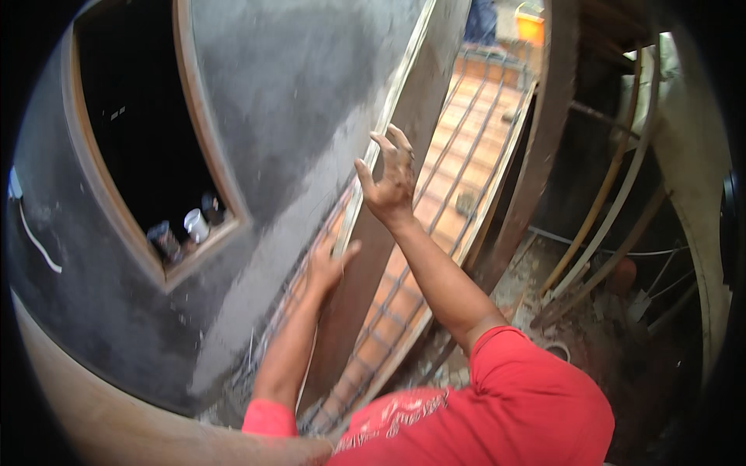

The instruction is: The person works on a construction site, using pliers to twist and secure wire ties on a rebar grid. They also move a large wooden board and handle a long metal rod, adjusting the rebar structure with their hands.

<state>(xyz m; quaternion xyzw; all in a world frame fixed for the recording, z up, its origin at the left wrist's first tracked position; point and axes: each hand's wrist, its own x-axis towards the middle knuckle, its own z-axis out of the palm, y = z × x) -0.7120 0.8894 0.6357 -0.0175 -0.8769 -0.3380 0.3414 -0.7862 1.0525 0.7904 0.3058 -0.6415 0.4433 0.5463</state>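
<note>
One long, flat, grey-brown board point(361, 283) with a pale edge stands beside the grey plastered wall point(299, 74); the right hand point(392, 179) spreads at that edge; whether the left hand point(325, 269) grips, I cannot tell.

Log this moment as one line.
left hand: at board edge, grip unclear | right hand: open, same edge, farther along | beside board: rebar grid, grey wall

A bright red shirt point(474, 435) spans the bottom centre of the frame, with a pale, irregular print point(404, 415) on its front. The right sleeve point(544, 373) is short and hemmed; the left sleeve point(268, 418) shows lower left. The right hand point(391, 182), near centre, is bare and smudged, the left hand point(325, 268) bare too.
</note>
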